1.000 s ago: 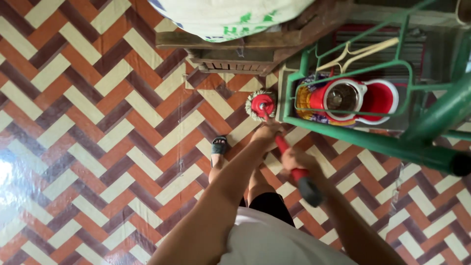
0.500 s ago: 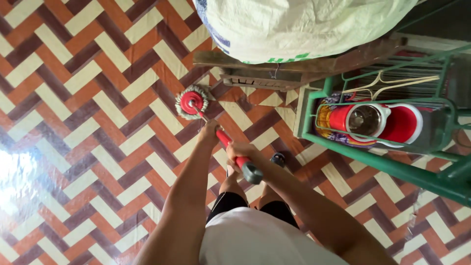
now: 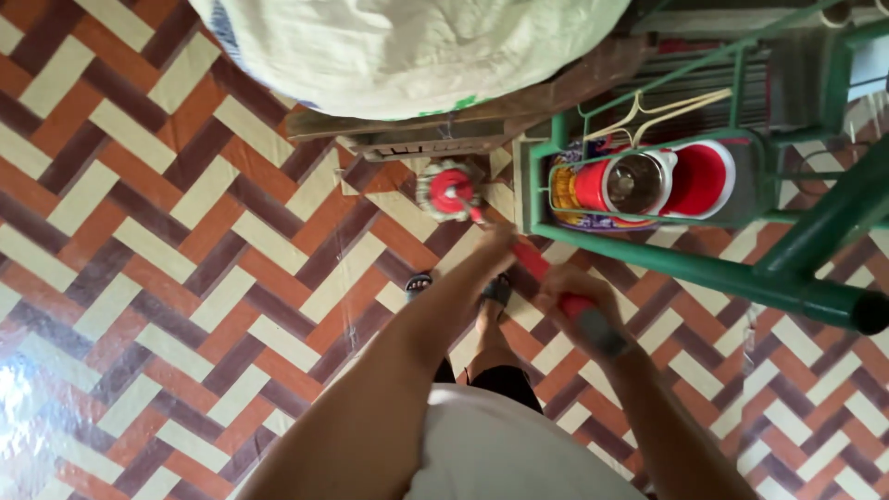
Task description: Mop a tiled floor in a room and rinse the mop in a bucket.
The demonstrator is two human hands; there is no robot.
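Nearest to me, my right hand [image 3: 579,296] is clenched around the upper end of the red-handled spin mop with a grey end cap [image 3: 556,289], and my left hand [image 3: 495,248] is wrapped around the same shaft further down; both are blurred, so I cannot make out single fingers, only that each hand grips the pole. Below them I see my feet in dark sandals [image 3: 497,289] on the glossy herringbone floor of orange, cream and brown tiles [image 3: 185,241], and the shaft passes just above them.

The mop's round head of grey strands with a red disc [image 3: 448,190] rests on the floor just beside the edge of a low wooden pallet [image 3: 444,134] and near the corner post of the green metal frame [image 3: 704,264]. I judge this the tight spot: a push further forward would jam the strands under the pallet boards, and a sideways sweep to the right would knock the head against the frame's base.

The floor shines as if wet, so I reckon a slip is possible if I step onto the sheen at lower left.

Farther off, a large white woven sack [image 3: 417,46] sits on the pallet and overhangs its edge; a hard jab at the pallet could disturb it. Inside the frame stands the red and white spin bucket with a steel basket [image 3: 657,181], well shielded by the bars.
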